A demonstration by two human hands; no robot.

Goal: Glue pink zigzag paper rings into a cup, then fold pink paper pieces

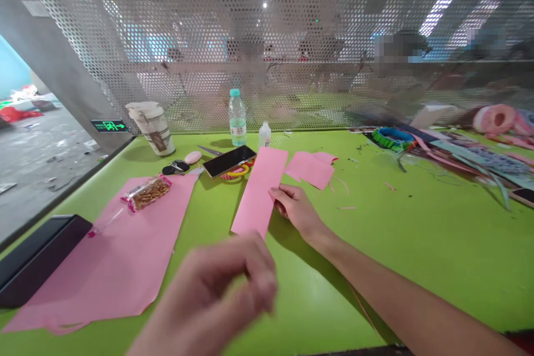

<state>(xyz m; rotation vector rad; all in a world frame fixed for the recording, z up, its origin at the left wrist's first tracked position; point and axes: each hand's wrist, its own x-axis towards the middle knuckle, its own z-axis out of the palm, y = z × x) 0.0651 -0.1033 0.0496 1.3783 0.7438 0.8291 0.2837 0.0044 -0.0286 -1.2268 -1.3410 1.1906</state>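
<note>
My right hand (296, 208) pinches the right edge of a long pink paper strip (261, 186) between thumb and fingers. The strip is held tilted over the green table, its far end in front of a small clear bottle (265, 135). Close to the camera, my left hand (225, 289) is curled, blurred, its thumb close to the bent fingers. Nothing shows in it. It covers the area below the strip's near end. Smaller pink paper pieces (311, 168) lie just beyond my right hand. A large pink sheet (125, 261) lies flat on the left.
On the green table (417, 256) are a phone (229, 161), scissors (209, 150), a water bottle (237, 119), a cup (152, 129) and a snack packet (148, 193). A black box-like object (39, 258) sits at left. Tape and strips crowd the right; mesh (200, 83) rises behind.
</note>
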